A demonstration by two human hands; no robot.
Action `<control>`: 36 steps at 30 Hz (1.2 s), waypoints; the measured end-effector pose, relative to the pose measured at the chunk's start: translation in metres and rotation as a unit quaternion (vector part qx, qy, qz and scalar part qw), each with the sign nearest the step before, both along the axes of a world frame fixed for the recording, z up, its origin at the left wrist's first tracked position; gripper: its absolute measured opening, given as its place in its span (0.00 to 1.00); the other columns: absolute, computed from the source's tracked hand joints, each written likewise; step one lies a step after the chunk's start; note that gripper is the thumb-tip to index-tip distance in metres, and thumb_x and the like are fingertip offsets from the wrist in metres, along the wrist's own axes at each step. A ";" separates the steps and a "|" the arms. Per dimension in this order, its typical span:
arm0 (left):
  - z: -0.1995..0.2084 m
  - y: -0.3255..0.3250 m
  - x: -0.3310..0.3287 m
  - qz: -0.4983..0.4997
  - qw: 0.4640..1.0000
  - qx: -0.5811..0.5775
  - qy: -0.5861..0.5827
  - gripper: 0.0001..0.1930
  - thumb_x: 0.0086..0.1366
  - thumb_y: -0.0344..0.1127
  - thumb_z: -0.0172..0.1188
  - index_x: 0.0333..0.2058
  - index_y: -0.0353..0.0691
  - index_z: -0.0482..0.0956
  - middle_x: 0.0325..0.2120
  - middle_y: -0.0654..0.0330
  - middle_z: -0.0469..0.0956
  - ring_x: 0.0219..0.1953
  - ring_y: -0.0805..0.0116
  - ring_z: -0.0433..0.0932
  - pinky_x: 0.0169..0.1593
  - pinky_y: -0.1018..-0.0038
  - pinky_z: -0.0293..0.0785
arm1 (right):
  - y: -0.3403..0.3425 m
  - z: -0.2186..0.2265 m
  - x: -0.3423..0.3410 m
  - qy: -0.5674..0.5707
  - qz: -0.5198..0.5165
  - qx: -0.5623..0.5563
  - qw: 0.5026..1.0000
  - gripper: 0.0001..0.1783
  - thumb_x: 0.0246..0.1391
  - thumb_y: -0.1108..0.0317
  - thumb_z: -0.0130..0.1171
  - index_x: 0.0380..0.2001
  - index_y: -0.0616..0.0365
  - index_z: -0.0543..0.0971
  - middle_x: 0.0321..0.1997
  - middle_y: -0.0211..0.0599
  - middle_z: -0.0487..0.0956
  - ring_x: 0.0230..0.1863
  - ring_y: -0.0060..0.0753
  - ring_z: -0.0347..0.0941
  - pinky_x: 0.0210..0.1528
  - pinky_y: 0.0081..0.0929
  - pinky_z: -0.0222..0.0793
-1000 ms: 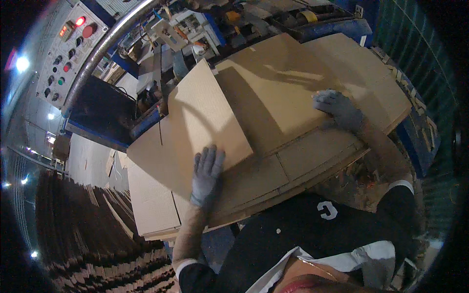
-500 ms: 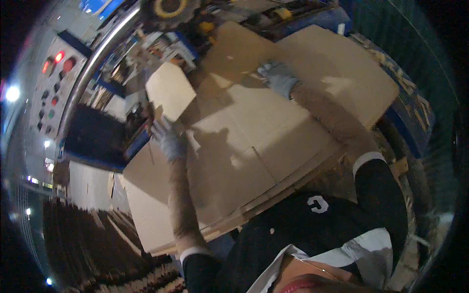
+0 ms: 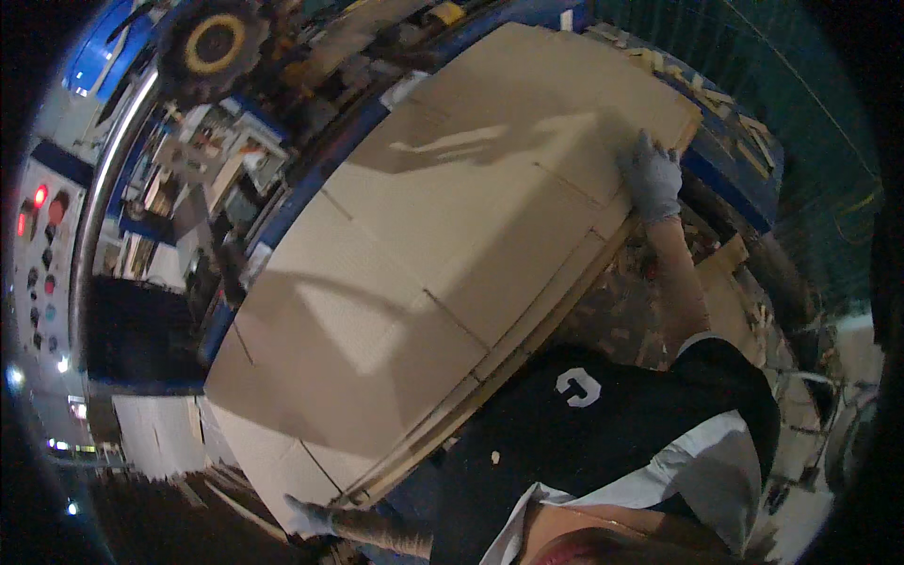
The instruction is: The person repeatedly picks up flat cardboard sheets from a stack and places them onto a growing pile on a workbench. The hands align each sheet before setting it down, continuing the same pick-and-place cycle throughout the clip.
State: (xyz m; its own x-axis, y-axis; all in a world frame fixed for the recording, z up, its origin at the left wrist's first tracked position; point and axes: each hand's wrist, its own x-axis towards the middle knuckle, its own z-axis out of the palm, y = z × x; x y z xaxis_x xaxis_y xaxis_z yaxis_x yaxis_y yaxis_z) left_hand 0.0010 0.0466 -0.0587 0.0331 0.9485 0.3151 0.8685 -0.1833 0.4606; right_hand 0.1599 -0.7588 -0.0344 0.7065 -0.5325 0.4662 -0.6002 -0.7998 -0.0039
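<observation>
While both gloved hands are working at opposite ends of it, I am looking down on a stack of flat cardboard sheets (image 3: 443, 254) that is filling the middle of the view. The sheets are plain brown corrugated board, matte, cut as flattened box blanks with straight score lines and short slots dividing each into rectangular panels. Their layered edges are showing along the near right side, where thin sheet edges are lying slightly stepped one over another.

The stack is running from near left to far right and is lying against a blue machine frame (image 3: 311, 202) on its far side. No sheet is sitting inside any container; the stack is lying open.

My right hand (image 3: 652, 177), in a grey knit glove, is resting at the far right corner of the stack, fingers curled over the top sheet's edge, gripping it. My left hand (image 3: 315, 516), also gloved, is reaching in at the near left corner; its fingers are lying extended against the lower sheets' edge, but I cannot tell how firmly they are closing on it.

Farther left, a grey control panel (image 3: 42, 250) with red lamps is standing upright. A round yellow-and-black wheel (image 3: 215, 42) is sitting at the far left, above the machine.
</observation>
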 end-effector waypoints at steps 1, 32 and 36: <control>0.006 -0.004 0.001 -0.022 0.999 -0.029 -0.021 0.50 0.54 0.75 0.46 0.59 0.32 0.62 0.56 0.38 0.64 0.57 0.45 0.65 0.61 0.53 0.58 | 0.003 -0.005 0.004 -0.052 -0.013 0.092 0.994 0.36 0.52 0.46 0.56 0.59 0.56 0.66 0.51 0.49 0.75 0.53 0.51 0.71 0.54 0.39 0.67; 0.083 -0.228 0.043 -0.768 0.626 0.129 0.042 0.24 0.56 0.27 0.55 0.54 0.43 0.72 0.58 0.51 0.67 0.60 0.53 0.66 0.63 0.58 0.59 | 0.137 0.052 -0.070 0.121 0.716 0.016 0.687 0.18 0.45 0.60 0.62 0.40 0.51 0.77 0.51 0.38 0.75 0.56 0.43 0.70 0.59 0.44 0.63; 0.077 -0.246 0.063 -0.779 0.578 0.167 0.179 0.23 0.58 0.33 0.50 0.54 0.50 0.71 0.57 0.48 0.67 0.59 0.48 0.66 0.63 0.52 0.58 | 0.135 0.040 -0.039 0.140 0.708 0.028 0.692 0.23 0.43 0.55 0.63 0.43 0.52 0.76 0.55 0.39 0.73 0.60 0.44 0.66 0.63 0.48 0.57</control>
State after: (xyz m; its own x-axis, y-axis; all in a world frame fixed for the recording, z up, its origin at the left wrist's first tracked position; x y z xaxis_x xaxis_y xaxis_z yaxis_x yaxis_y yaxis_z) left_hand 0.0644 -0.1996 0.0186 0.8841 -0.4311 0.1801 -0.4407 -0.8975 0.0151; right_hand 0.1213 -0.6238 0.0051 0.5966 0.7742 0.2117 0.8012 -0.5898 -0.1012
